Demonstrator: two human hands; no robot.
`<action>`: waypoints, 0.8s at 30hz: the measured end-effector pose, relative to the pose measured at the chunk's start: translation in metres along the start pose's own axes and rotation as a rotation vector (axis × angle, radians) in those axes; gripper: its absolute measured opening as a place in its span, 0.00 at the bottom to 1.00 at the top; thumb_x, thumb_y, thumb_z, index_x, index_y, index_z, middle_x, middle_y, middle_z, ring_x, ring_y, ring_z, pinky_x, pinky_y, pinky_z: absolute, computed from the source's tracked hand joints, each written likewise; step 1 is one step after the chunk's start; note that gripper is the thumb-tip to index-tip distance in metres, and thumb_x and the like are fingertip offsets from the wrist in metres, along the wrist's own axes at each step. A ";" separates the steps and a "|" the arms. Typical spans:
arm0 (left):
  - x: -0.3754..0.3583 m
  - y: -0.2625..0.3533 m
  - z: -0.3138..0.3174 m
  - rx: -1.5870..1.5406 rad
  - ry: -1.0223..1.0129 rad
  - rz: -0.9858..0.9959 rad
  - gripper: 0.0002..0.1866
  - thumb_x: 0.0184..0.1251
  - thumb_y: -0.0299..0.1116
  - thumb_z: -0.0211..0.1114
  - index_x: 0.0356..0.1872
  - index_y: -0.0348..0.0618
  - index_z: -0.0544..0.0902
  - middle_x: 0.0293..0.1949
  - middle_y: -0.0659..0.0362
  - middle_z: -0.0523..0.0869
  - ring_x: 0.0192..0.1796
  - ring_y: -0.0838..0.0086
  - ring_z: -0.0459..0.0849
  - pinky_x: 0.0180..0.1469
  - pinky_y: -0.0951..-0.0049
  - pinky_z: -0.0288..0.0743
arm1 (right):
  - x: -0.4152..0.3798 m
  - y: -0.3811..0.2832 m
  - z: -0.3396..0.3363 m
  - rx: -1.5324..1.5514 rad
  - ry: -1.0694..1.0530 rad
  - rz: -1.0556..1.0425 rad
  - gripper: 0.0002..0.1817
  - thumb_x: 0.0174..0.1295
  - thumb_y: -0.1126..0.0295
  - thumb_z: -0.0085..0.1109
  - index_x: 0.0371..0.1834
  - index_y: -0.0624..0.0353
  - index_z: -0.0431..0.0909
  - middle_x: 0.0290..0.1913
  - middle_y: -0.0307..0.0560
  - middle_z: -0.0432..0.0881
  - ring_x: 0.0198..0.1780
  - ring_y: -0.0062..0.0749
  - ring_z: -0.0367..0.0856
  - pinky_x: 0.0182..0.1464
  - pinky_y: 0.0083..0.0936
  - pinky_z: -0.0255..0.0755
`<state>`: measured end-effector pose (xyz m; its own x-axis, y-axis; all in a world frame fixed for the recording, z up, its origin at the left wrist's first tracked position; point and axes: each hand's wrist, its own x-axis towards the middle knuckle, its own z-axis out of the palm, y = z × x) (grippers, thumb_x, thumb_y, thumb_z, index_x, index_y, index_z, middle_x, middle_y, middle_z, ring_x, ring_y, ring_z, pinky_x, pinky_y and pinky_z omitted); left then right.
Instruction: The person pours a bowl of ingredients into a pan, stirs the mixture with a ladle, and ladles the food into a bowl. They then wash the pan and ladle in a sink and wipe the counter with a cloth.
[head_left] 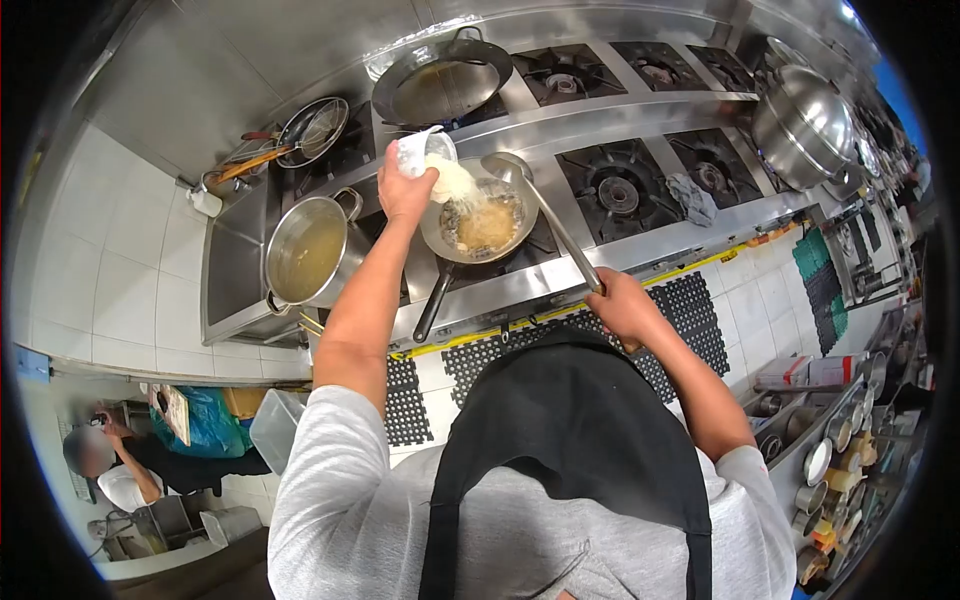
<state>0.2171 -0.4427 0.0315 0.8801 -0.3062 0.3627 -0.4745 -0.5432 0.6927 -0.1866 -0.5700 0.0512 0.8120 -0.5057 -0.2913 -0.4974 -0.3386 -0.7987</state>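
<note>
My left hand (404, 193) grips a small white tub (436, 147), tilted over the frying pan (438, 238). Pale, loose, grainy stuff (456, 182) spills from its mouth into the pan. Golden-brown food (488, 226) lies in bubbling liquid there, and the pan's black handle (434, 303) points toward me. Closed around the lower end of a long metal ladle (562, 232) is my right hand (624, 304). The ladle's head lies at the pan's right rim.
A tall pot (302, 212) with yellowish liquid stands left of the pan. Behind it sits a large dark wok (384, 88). A grey cloth (691, 198) lies by the right burners, near a big steel pot (803, 125). Another person (140, 470) is at lower left.
</note>
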 end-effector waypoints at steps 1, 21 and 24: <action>0.002 -0.001 0.000 -0.009 0.015 -0.001 0.52 0.44 0.47 0.79 0.77 0.59 0.69 0.61 0.43 0.82 0.63 0.47 0.83 0.67 0.53 0.77 | 0.015 0.016 0.009 -0.055 0.015 -0.026 0.12 0.68 0.68 0.62 0.45 0.69 0.80 0.24 0.40 0.80 0.19 0.26 0.79 0.25 0.29 0.74; -0.007 0.008 -0.030 -0.037 0.039 -0.005 0.50 0.44 0.45 0.78 0.76 0.57 0.71 0.60 0.45 0.83 0.63 0.49 0.83 0.66 0.54 0.77 | 0.008 -0.039 0.007 1.137 -0.450 0.442 0.16 0.76 0.65 0.58 0.60 0.64 0.76 0.27 0.31 0.74 0.19 0.16 0.69 0.20 0.18 0.67; -0.008 0.011 -0.024 -0.033 0.022 -0.013 0.50 0.44 0.45 0.78 0.76 0.57 0.71 0.60 0.45 0.83 0.63 0.49 0.83 0.66 0.54 0.77 | 0.012 -0.041 0.004 0.902 -0.337 0.322 0.17 0.75 0.65 0.59 0.61 0.63 0.76 0.27 0.32 0.74 0.18 0.18 0.70 0.20 0.20 0.67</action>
<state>0.2053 -0.4272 0.0514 0.8865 -0.2815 0.3672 -0.4626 -0.5208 0.7175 -0.1553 -0.5591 0.0779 0.7930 -0.1696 -0.5851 -0.4051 0.5705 -0.7144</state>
